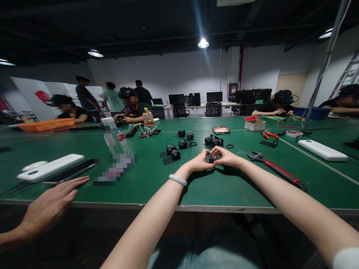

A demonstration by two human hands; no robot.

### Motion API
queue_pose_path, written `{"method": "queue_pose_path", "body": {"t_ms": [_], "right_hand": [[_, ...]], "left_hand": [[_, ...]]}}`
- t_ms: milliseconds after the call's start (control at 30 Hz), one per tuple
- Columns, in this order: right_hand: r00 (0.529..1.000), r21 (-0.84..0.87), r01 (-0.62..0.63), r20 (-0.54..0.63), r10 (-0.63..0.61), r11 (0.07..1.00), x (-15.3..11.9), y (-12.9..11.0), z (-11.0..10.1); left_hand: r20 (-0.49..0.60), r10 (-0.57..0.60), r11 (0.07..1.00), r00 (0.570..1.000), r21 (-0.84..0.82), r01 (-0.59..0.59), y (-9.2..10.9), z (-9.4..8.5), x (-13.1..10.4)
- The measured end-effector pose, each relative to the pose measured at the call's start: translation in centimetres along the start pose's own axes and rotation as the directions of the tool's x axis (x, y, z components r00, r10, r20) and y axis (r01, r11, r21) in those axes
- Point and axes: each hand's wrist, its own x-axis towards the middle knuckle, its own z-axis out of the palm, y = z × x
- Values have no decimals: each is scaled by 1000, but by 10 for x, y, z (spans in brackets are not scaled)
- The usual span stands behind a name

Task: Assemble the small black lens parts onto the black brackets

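Observation:
Between my two hands, just above the green table (157, 190), is a small black part (209, 158), partly covered by fingers. My left hand (200, 160), with a pale bangle on its wrist, closes on the part from the left. From the other side my right hand (226, 156) grips it with curled fingers. Right behind my hands lies a cluster of similar black parts (213, 141), with a black ring (230, 146) beside it. More black parts with thin prongs (172, 153) are grouped to the left. What the part is exactly I cannot make out.
An adjustable wrench (277, 172) with red-black handle lies right of my hands, near pliers (271, 136) and a white power bank (322, 150). At left are bottles (112, 136), a phone (71, 172) and another person's hand (53, 205). Several people sit or stand beyond.

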Motion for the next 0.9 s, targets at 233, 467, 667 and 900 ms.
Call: {"method": "queue_pose_path", "body": {"t_ms": [233, 467, 667, 900], "right_hand": [[1000, -17, -7, -7, 7, 1000, -1, 0, 0], [1000, -39, -17, 1, 17, 999, -1, -1, -1], [999, -3, -49, 10, 49, 999, -3, -4, -1], [994, 23, -107, 18, 107, 994, -2, -2, -1]], "left_hand": [[3, 15, 999, 1000, 29, -15, -5, 1, 1], [12, -10, 1000, 1000, 26, 10, -1, -1, 0], [2, -22, 999, 1000, 47, 22, 0, -1, -1], [21, 14, 999, 1000, 44, -15, -6, -1, 2]]}}
